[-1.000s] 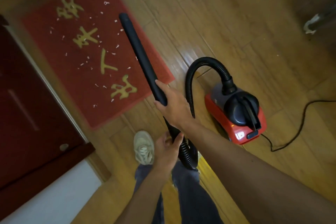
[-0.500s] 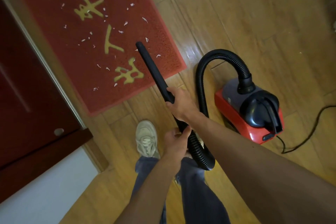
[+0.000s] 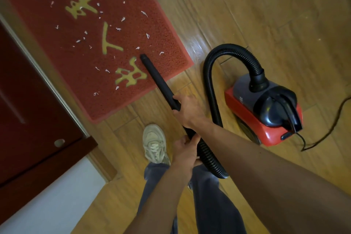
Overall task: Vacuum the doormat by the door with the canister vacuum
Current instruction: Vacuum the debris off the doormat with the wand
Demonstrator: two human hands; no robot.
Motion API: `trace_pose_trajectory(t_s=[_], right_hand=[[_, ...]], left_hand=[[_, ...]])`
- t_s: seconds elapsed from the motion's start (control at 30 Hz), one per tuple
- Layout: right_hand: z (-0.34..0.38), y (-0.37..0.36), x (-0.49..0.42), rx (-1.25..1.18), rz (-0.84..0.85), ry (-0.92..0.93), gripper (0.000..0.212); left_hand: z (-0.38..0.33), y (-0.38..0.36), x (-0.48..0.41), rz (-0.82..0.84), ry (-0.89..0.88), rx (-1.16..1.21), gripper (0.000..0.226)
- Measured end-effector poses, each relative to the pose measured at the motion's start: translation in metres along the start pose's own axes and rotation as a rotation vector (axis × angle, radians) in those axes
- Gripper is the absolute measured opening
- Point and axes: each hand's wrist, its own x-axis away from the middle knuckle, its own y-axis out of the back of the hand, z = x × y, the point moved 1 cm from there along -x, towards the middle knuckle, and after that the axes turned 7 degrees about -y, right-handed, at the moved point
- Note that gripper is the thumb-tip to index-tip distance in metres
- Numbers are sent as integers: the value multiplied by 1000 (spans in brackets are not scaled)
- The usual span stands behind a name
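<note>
A red doormat (image 3: 57, 57) with gold characters lies beside a dark red door (image 3: 24, 112); several white scraps are scattered over it. A black vacuum wand (image 3: 158, 80) points at the mat, its tip over the mat's near right corner. My right hand (image 3: 187, 111) grips the wand's lower part. My left hand (image 3: 185, 151) holds the wand where it joins the ribbed black hose (image 3: 209, 89). The hose arcs up into the red and black canister vacuum (image 3: 266, 112), which stands on the wood floor right of the mat.
The canister's black power cord (image 3: 326, 133) trails right across the wood floor. My pale sneaker (image 3: 154, 143) stands just below the mat's near edge. A white wall section (image 3: 47, 194) sits lower left, next to the door frame.
The wand has been drawn back and lowered: its tip went from the mat's far middle to the near right corner. The view has shifted toward the mat and canister.
</note>
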Motion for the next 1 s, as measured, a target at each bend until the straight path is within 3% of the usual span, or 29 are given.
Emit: trace_pose_trajectory(t_s=[0.1, 0.27, 0.47, 0.63, 0.7, 0.8, 1.0], right_hand=[[-9, 7, 4, -80, -3, -10, 46], [-63, 39, 13, -281, -105, -154, 55], [-173, 83, 52, -551, -579, -344, 16], [-253, 101, 90, -704, -933, -640, 16], [-279, 94, 95, -830, -920, -823, 24], [-302, 79, 93, -1063, -711, -987, 44], [-320, 68, 89, -1440, -410, -949, 88]], left_hand=[[-6, -4, 3, 18, 2, 28, 21], [-11, -18, 4, 1, 16, 38, 25], [-11, -37, -3, -20, 7, 3, 18], [-5, -44, -12, -70, -12, -44, 18], [-4, -46, -14, -81, -10, -41, 17], [-1, -48, -16, -75, 0, -42, 17], [2, -51, -23, -85, 14, -26, 16]])
